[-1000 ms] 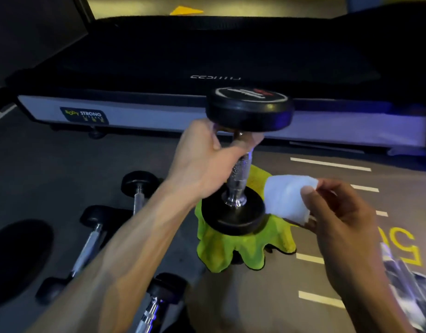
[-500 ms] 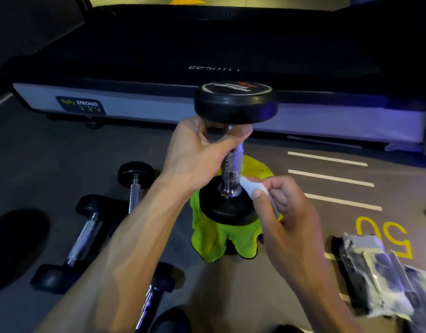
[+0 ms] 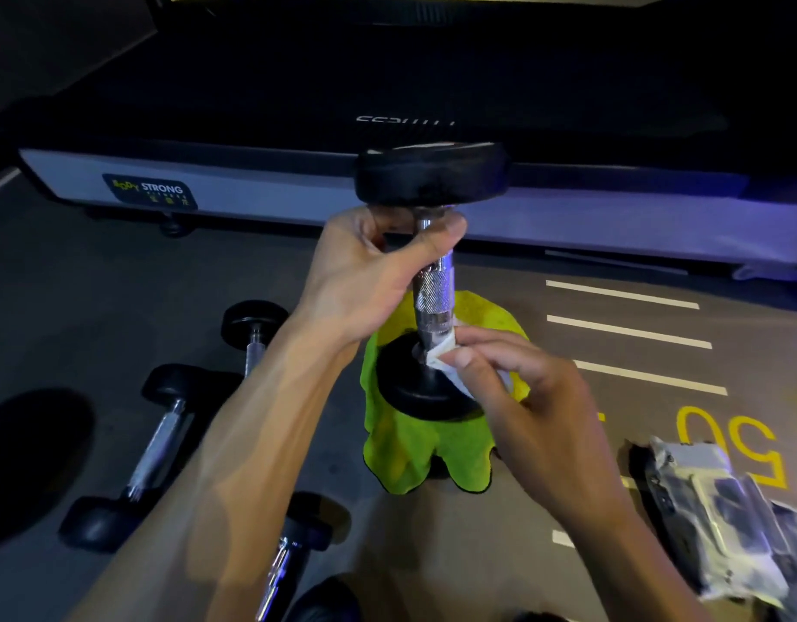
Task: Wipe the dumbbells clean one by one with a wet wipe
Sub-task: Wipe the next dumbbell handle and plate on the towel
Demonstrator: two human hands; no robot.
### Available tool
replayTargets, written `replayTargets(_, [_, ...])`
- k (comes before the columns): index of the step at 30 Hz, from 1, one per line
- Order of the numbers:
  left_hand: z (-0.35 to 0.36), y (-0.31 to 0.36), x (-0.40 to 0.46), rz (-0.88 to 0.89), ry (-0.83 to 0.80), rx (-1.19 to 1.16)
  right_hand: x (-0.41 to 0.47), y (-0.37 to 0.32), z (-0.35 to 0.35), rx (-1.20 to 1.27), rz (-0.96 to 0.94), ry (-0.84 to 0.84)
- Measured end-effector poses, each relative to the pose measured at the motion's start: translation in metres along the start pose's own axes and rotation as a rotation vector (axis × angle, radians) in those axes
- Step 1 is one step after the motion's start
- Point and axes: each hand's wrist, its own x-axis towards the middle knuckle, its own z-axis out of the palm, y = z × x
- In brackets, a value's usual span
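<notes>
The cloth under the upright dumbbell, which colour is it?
Bright yellow-green cloth, dark-edged, seen in the head view.

dumbbell (image 3: 432,280) on cloth (image 3: 414,451) — upright

dim overall — violet-blue glow at 3 o'clock, yellowish light at 12. the dumbbell handle (image 3: 432,298) glints; its top is motion-blurred. edges bow outward — dark shadow at 9 o'clock.

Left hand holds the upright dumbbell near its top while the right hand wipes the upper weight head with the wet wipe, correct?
Not quite. In the head view the right hand presses the wet wipe against the bottom of the handle of the dumbbell, by the lower head; the left hand grips near the top.
</notes>
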Motion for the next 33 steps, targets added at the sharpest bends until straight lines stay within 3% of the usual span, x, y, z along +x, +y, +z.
replayTargets(4, [-0.003, -0.003, 0.002, -0.010, 0.001, -0.049, 0.002, 0.003, 0.003, -0.198, 0.013, 0.031])
replayTargets(10, [-0.005, -0.006, 0.007, -0.029, 0.028, -0.056, 0.007, 0.003, 0.002, -0.229, -0.031, 0.099])
replayTargets(16, [-0.006, -0.007, 0.008, -0.071, 0.043, -0.068, 0.019, -0.009, -0.003, 0.051, 0.053, 0.237])
replayTargets(19, [-0.007, -0.006, 0.007, -0.076, 0.041, -0.076, 0.023, -0.006, -0.002, 0.191, 0.144, 0.202])
replayTargets(22, [-0.005, -0.005, 0.006, -0.076, 0.039, -0.081, 0.026, -0.001, 0.000, 0.246, 0.215, 0.052])
replayTargets(26, [-0.001, -0.002, 0.004, -0.081, 0.023, -0.095, 0.034, 0.009, -0.004, -0.005, 0.162, -0.035])
replayTargets(30, [0.000, -0.002, 0.002, -0.072, 0.006, -0.091, 0.037, 0.012, -0.015, -0.022, 0.155, -0.184])
replayTargets(33, [0.001, -0.002, 0.002, -0.076, 0.006, -0.102, 0.039, 0.011, -0.022, -0.073, 0.130, -0.143])
